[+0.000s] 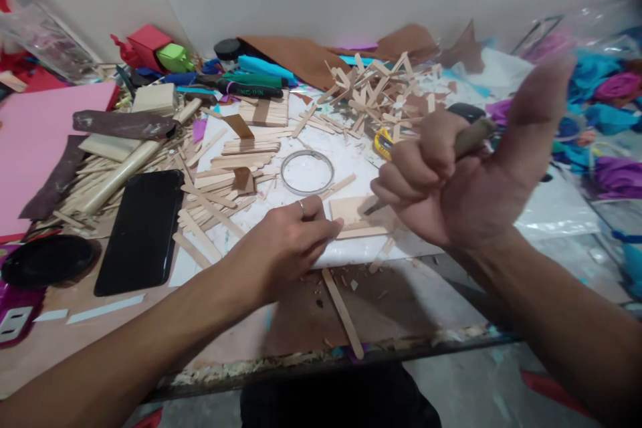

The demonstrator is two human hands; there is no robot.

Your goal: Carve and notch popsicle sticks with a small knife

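Observation:
My left hand [295, 234], a ring on one finger, has its fingers closed at the left edge of a small flat wooden piece [346, 210], which lies on white sheeting. A strip of wood runs along the front edge of that piece. Above its right side, my right hand [446, 180] is wrapped round a slim tool [474, 139] with a greyish handle, thumb raised. The tool's dark narrow tip points down toward the wood; its exact kind is hidden by my fingers. One loose popsicle stick [344, 314] lies in front of my left hand.
Behind the hands are a clear tape ring [307, 172], a yellow cutter [383, 144] and a heap of popsicle sticks [376, 90]. A black phone [142, 231], a round black lid [47, 259] and pink sheets [45, 147] lie left. Coloured crepe flowers [609, 117] are at right.

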